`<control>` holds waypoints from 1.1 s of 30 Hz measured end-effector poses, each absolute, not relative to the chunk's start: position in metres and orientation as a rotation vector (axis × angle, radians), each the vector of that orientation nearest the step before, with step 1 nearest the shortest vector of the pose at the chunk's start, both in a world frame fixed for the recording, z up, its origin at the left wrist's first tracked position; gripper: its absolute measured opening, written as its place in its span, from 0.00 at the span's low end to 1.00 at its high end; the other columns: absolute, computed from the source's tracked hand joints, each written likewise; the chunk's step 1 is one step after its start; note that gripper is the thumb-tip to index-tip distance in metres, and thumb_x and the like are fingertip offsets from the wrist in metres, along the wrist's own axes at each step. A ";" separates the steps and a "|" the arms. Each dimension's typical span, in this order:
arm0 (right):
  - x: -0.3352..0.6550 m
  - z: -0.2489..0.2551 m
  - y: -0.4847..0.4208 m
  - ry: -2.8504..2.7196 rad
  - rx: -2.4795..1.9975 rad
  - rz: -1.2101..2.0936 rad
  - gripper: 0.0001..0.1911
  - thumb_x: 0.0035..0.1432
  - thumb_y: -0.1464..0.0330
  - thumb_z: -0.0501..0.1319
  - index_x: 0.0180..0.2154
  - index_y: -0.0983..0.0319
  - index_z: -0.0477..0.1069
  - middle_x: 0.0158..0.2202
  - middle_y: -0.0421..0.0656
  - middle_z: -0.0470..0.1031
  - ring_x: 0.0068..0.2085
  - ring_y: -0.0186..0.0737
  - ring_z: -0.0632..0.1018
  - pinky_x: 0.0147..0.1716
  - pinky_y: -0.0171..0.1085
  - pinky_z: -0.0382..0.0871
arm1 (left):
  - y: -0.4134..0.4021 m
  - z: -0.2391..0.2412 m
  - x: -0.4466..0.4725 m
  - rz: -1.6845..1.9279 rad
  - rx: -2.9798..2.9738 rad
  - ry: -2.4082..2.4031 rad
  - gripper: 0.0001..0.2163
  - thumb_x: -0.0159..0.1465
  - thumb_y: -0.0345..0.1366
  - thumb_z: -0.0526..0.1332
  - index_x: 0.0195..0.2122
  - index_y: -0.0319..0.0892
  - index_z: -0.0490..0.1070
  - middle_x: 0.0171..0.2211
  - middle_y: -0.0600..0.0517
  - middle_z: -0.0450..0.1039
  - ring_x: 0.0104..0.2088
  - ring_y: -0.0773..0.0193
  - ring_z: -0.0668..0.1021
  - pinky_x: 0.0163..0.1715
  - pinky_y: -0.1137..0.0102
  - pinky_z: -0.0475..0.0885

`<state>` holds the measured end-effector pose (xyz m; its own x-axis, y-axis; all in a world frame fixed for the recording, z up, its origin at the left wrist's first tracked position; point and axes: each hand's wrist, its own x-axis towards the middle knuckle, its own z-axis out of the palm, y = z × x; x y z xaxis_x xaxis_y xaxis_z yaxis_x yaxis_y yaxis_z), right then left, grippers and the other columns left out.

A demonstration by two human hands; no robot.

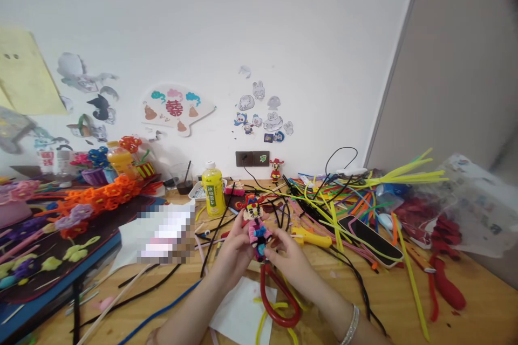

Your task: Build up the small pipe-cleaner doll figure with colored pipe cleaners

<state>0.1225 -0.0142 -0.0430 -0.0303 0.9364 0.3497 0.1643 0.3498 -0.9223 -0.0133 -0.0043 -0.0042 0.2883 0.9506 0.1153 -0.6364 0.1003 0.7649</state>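
Observation:
A small pipe-cleaner doll [259, 225] with a red headpiece, pink top and blue and black lower part stands upright between my hands. My left hand [237, 250] is closed around its left side. From the other side, the fingers of my right hand [285, 250] pinch its lower part. Just below the doll, a red loop-shaped handle [297, 315], perhaps of scissors, lies over a white sheet of paper [230, 310] and yellow pipe cleaners [279, 306]. A yellow glue gun [311, 237] rests beyond my right hand.
A yellow drink bottle [213, 188] and a cup of dark liquid [184, 186] stand behind. Loose pipe cleaners [388, 178] and a phone [370, 240] cover the right side. Pipe-cleaner flowers [97, 197] fill the left. Another doll [276, 170] stands by the wall socket [251, 158].

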 end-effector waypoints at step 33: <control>0.137 -0.030 -0.022 -1.945 -1.253 -0.018 0.12 0.60 0.66 0.50 0.35 0.63 0.69 0.29 0.45 0.75 0.30 0.42 0.74 0.29 0.35 0.62 | -0.017 -0.008 -0.003 1.223 0.882 0.568 0.38 0.51 0.30 0.64 0.60 0.52 0.45 0.44 0.48 0.71 0.40 0.59 0.75 0.36 0.69 0.68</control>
